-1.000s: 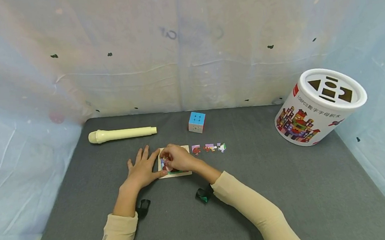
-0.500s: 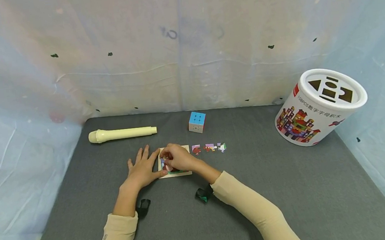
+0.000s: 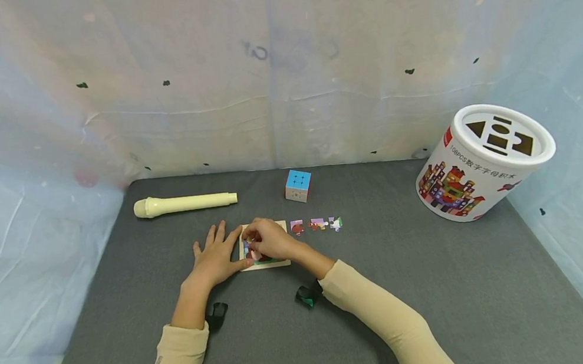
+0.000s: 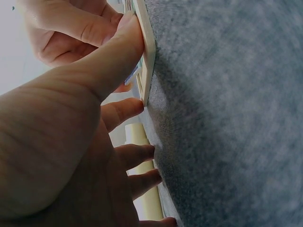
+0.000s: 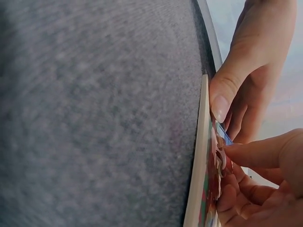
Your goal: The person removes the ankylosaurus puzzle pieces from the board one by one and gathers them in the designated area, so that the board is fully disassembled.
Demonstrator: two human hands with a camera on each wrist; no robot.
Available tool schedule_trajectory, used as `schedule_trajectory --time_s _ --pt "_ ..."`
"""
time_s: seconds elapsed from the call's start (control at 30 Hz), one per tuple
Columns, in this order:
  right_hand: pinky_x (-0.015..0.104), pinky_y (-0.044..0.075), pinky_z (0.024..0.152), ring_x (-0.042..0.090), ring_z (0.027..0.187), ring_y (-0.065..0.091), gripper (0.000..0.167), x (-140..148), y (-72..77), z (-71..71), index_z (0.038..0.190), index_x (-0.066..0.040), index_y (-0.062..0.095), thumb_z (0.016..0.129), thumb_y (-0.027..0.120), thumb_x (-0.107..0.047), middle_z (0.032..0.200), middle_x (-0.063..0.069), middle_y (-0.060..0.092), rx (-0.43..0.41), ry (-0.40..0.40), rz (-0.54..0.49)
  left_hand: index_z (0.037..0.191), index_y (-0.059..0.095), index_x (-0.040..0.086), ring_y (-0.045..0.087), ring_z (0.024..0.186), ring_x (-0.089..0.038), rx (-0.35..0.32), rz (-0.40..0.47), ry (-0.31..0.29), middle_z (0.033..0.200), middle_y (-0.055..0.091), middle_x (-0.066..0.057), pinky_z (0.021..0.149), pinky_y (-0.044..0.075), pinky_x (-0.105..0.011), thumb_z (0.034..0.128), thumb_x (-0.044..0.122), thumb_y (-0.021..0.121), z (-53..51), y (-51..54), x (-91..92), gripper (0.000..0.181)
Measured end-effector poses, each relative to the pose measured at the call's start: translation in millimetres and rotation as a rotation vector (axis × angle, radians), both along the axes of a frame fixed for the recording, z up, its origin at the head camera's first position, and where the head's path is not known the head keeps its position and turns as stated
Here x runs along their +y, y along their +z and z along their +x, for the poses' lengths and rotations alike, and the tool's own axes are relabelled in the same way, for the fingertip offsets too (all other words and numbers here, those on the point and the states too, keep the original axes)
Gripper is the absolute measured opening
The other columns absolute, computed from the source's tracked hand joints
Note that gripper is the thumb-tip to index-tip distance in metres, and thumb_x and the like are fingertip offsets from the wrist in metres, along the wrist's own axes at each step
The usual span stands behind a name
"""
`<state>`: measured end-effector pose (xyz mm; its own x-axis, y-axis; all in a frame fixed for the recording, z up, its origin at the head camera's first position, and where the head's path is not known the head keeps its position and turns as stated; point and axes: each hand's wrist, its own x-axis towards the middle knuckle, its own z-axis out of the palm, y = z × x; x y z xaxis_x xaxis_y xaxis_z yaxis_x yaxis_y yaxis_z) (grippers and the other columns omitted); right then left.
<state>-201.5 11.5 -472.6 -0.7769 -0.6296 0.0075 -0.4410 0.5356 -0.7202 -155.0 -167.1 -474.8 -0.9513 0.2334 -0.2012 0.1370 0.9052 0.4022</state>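
A small wooden jigsaw board (image 3: 277, 264) with a pale rim lies on the grey table, partly covered by both hands. My left hand (image 3: 215, 261) spreads its fingers at the board's left side. Its thumb (image 4: 124, 40) rests on the rim, while other fingertips touch the cloth. Over the picture area, my right hand (image 3: 272, 240) has curled fingers and pinches a puzzle piece (image 5: 226, 136), which sits tilted against the board in the right wrist view. Three loose puzzle pieces (image 3: 318, 224) lie in a row just right of the board.
A cream toy microphone (image 3: 187, 203) lies behind the left hand. A cube puzzle (image 3: 298, 185) with a blue top stands behind the board. At the far right is a large white tub (image 3: 473, 166) with a slotted lid. Plastic sheeting (image 3: 271, 89) hangs beyond the table.
Both hands stay in place at the board, with only very slight motion of the right fingers. The loose pieces and other objects have not moved.
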Motion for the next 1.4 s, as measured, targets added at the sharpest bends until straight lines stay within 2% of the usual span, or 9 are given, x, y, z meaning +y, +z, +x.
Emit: schedule_trajectory --time_s 0.33,0.73,1.0,1.4 --pt "0.021 0.049 0.071 0.014 0.082 0.060 0.017 -2.4 5.0 -0.6 0.104 -0.001 0.073 0.090 0.067 0.007 0.098 0.009 0.066 0.027 -0.005 0.042 0.158 0.029 0.013 0.004 0.148 -0.050 -0.005 0.004 0.000 0.163 0.008 -0.028 0.104 0.004 -0.080 0.0884 0.049 0.073 0.3 0.8 0.0 0.090" --pt "0.023 0.046 0.067 0.012 0.076 0.057 0.014 -2.9 7.9 -0.4 0.101 -0.001 0.071 0.091 0.066 0.007 0.092 0.010 0.068 -0.016 -0.016 0.023 0.159 0.028 0.013 0.003 0.148 -0.050 -0.009 0.003 -0.003 0.163 0.007 -0.028 0.104 0.004 -0.080 0.0887 0.049 0.072 -0.2 -0.6 -0.8 0.091" --pt "0.022 0.046 0.066 0.012 0.073 0.058 0.013 -3.2 7.0 0.6 0.101 0.001 0.070 0.092 0.065 0.008 0.087 0.009 0.067 -0.065 -0.020 -0.042 0.159 0.028 0.013 0.003 0.148 -0.049 -0.010 0.005 0.000 0.163 0.007 -0.028 0.105 0.004 -0.080 0.0887 0.049 0.072 -0.3 -0.7 -0.6 0.091" --pt "0.020 0.048 0.069 0.011 0.077 0.057 0.017 1.9 -0.1 -3.8 0.103 0.003 0.068 0.092 0.061 0.012 0.092 0.009 0.066 -0.146 -0.012 -0.131 0.159 0.028 0.014 0.003 0.148 -0.049 -0.007 0.005 0.000 0.163 0.007 -0.028 0.105 0.004 -0.080 0.0887 0.049 0.072 -0.2 -0.2 -0.3 0.090"
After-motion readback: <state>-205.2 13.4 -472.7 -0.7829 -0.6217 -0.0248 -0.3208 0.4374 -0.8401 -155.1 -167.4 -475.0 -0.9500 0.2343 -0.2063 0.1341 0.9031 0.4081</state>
